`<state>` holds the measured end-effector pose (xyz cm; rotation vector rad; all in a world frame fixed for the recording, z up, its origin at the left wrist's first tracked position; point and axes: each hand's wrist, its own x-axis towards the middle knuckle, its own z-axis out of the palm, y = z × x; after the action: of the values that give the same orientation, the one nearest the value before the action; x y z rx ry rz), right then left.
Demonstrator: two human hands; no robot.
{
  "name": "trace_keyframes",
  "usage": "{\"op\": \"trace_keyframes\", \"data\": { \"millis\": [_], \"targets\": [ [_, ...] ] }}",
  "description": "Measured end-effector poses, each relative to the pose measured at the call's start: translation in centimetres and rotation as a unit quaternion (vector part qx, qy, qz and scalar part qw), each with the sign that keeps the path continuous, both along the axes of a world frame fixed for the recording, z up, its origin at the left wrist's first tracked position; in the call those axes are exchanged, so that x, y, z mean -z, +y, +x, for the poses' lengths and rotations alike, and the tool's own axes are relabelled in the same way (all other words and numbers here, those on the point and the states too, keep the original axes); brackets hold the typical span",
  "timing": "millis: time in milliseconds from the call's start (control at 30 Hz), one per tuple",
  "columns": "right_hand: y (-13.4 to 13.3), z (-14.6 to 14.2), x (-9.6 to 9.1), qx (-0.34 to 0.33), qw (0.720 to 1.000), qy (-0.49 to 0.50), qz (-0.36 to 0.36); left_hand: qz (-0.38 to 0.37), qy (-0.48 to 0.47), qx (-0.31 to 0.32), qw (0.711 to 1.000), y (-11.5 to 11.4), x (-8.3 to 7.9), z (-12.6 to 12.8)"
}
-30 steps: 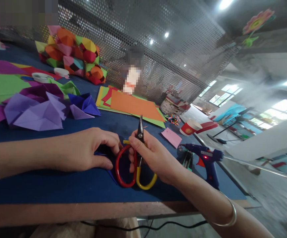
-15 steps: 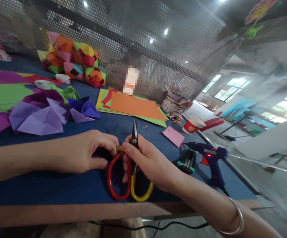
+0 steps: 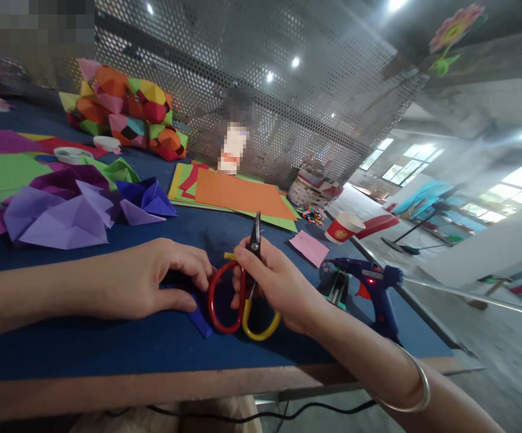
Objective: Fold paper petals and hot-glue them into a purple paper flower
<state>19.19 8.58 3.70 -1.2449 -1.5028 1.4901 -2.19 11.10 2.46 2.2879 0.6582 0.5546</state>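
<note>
My left hand (image 3: pixel 153 279) rests near the table's front edge, its fingers curled over a dark blue folded paper (image 3: pixel 200 320) that they mostly hide. Just right of it, my right hand (image 3: pixel 274 276) is closed around scissors (image 3: pixel 227 329) with one red and one yellow handle loop. Their dark blades are together and point away from me. Between the right thumb and fingers sticks out a small yellow piece (image 3: pixel 229 256), too small to name. A gap separates it from the left fingertips.
A glue gun (image 3: pixel 371 285) with a lit red light lies at right, beside a green-and-black tool (image 3: pixel 338 288), pink paper (image 3: pixel 309 248) and a paper cup (image 3: pixel 344 228). Coloured sheets (image 3: pixel 243 193) lie behind. Purple folded papers (image 3: pixel 67 216) and paper balls (image 3: pixel 125 108) are at left.
My right hand has drawn slightly right and away from the left fingers, taking the scissors and the yellow piece along. More blue paper now shows under my left hand.
</note>
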Motion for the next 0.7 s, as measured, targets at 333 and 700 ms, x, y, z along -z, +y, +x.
{"op": "trace_keyframes", "data": {
  "millis": [333,700],
  "targets": [
    [1.0,0.9,-1.1,0.002,0.998,-0.06,0.027,-0.002,0.002,-0.013,1.0,0.2,0.4,-0.2],
    [3.6,3.3,-1.7,0.078,0.986,-0.098,0.112,0.0,-0.002,-0.026,1.0,0.0,0.2,-0.2]
  ]
}}
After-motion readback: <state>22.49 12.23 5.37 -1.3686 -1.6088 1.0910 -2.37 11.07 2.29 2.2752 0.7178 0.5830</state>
